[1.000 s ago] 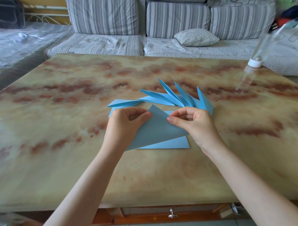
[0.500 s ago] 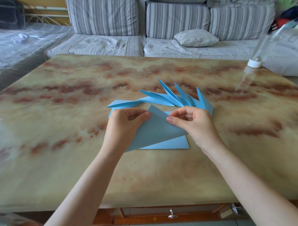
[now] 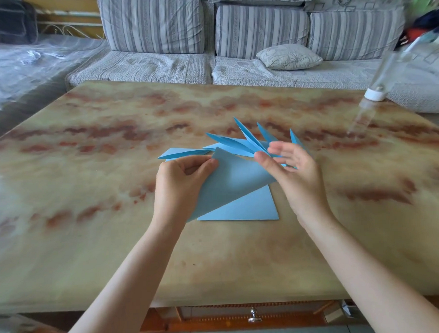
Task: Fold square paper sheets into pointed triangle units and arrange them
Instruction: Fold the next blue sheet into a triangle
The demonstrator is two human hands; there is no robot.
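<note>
Left grip (image 3: 181,182) pinches the top corner of the folded blue sheet (image 3: 234,185) between thumb and forefinger, the other fingers curled under; the sheet is a large triangle, tilted, its far corner raised and its long edge running down toward the left wrist; right grip (image 3: 297,173) is released, fingers loosely spread and slightly blurred, palm turned toward the left, holding nothing; its thumb sits just beside the sheet's upper right edge, cannot tell if it touches; flat blue piece (image 3: 249,209) lies on the tabletop (image 3: 89,176) under the folded sheet, its near right corner showing; fan of pointed units (image 3: 237,143) lies just behind both grips near the tabletop's middle, same blue, narrow tips spreading left, up and right, partly hidden by the right grip's fingers; one long tip reaches out to the left past the left grip's thumb; tabletop is glossy, beige with reddish veins; clear bottle (image 3: 376,93) with white cap at the far right edge, blurred; striped sofa (image 3: 159,29) behind, pale cushion (image 3: 288,56) on its seat; drawer knob (image 3: 254,317) below the near edge.
</note>
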